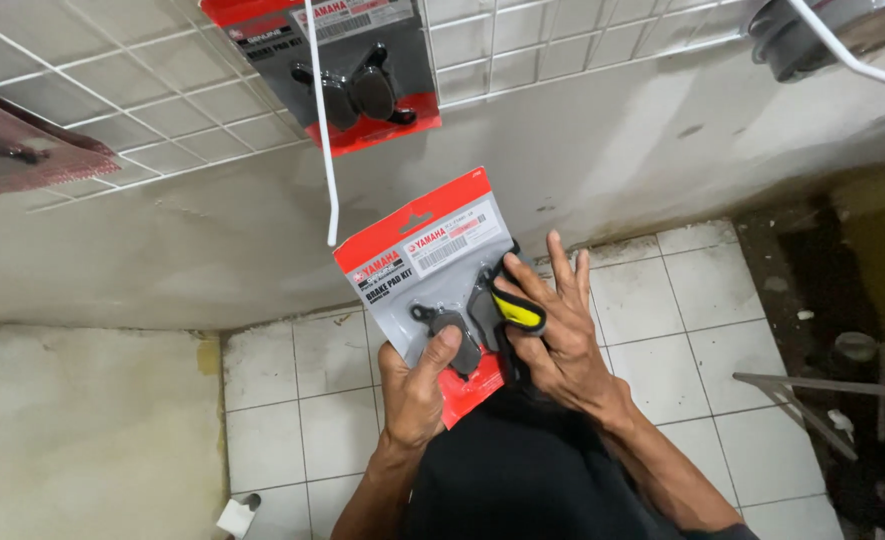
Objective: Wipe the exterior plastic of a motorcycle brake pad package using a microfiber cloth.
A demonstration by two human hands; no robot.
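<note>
At frame centre, the left hand (414, 392) pinches the lower edge of a glossy red-and-grey blister pack (429, 275), thumb pressed on its front. The right hand (559, 335), fingers spread, clamps a black-and-yellow tool (515, 308) against the pack's right side; the tool's lower part is hidden. A white wire hook (324, 120) hangs just above, with open tiled floor (682, 330) at right.

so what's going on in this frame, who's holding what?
A person holds a red and grey blister pack of dark metal parts up in front of a wall. The left hand grips its lower edge, thumb on the front. The right hand holds a black and yellow tool against the pack's right side. Above, a similar pack hangs on a white wire grid panel, with a bare white hook reaching toward the held pack.
</note>
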